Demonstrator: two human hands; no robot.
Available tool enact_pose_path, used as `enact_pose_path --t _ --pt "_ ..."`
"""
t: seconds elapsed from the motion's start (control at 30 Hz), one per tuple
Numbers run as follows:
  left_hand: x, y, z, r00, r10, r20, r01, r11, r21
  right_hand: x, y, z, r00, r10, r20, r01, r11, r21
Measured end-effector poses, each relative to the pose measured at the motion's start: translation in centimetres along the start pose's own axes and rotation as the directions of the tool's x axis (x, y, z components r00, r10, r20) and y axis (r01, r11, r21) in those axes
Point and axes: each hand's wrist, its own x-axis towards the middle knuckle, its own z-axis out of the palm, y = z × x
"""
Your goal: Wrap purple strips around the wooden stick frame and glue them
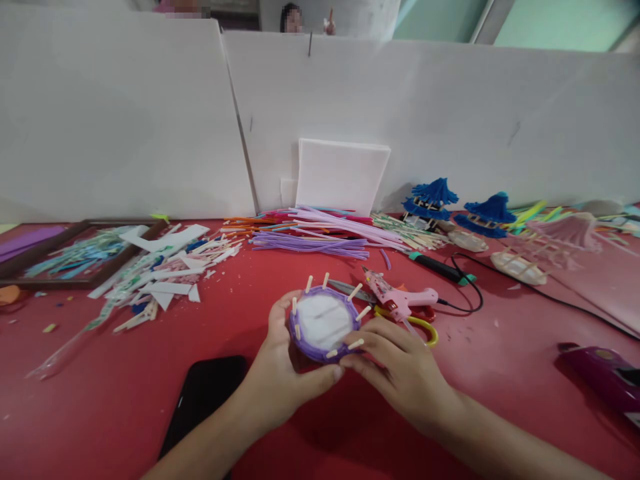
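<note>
A round purple piece with a white disc inside (326, 320) is held up over the red table. Several short pale sticks stand around its rim. My left hand (285, 367) wraps round its left side and underside, the thumb below the front edge. On the right, my right hand (397, 360) pinches the rim near the lower sticks with its fingertips. Just behind, a pink glue gun (400, 297) lies over yellow-handled scissors (430, 330). A black phone (207, 393) lies beside my left forearm.
Purple and lilac strips (313, 243) lie in a pile at the back. Paper and stick scraps (173, 280) and a brown frame (90, 283) are at left. Blue roofed models (433, 200), a black-handled tool (440, 268), a cable and a magenta tool (603, 373) are at right.
</note>
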Motion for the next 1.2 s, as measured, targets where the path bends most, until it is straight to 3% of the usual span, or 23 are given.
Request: enact_pose_path --t 0.1,0.33,0.43,0.57,0.7,0.93,1.2 --pt "0.0 0.3 -0.3 0.997 0.065 -0.038 -0.058 0.987 0.148 0.0 -0.1 0.0 1.000 -0.024 0.000 0.024 1.000 0.001" --pt "0.2 -0.9 -1.4 0.990 0.132 -0.041 -0.118 0.962 0.247 -0.1 -0.3 -0.1 0.996 -0.084 0.015 0.083 0.995 0.057" --pt "0.3 -0.6 -1.2 0.993 0.118 -0.031 -0.106 0.962 0.252 -0.2 -0.4 0.1 0.996 -0.093 -0.006 0.093 0.994 0.060" --pt "0.4 0.0 -0.6 0.983 0.157 -0.098 -0.119 0.941 0.316 -0.3 -0.3 0.2 0.995 -0.099 -0.015 0.100 0.994 0.045" --pt "0.4 -0.1 -0.7 0.992 0.103 -0.076 -0.079 0.961 0.264 -0.3 -0.1 0.2 0.994 -0.112 -0.010 0.112 0.993 0.042" --pt "0.3 -0.2 -1.0 0.999 0.048 -0.017 -0.045 0.987 0.155 -0.2 0.2 -0.1 0.991 -0.088 -0.099 0.096 0.993 0.073" --pt "0.1 0.2 -1.1 0.994 -0.055 0.092 0.061 0.997 -0.056 -0.1 0.2 -0.6 0.990 -0.133 -0.054 0.135 0.990 0.033"
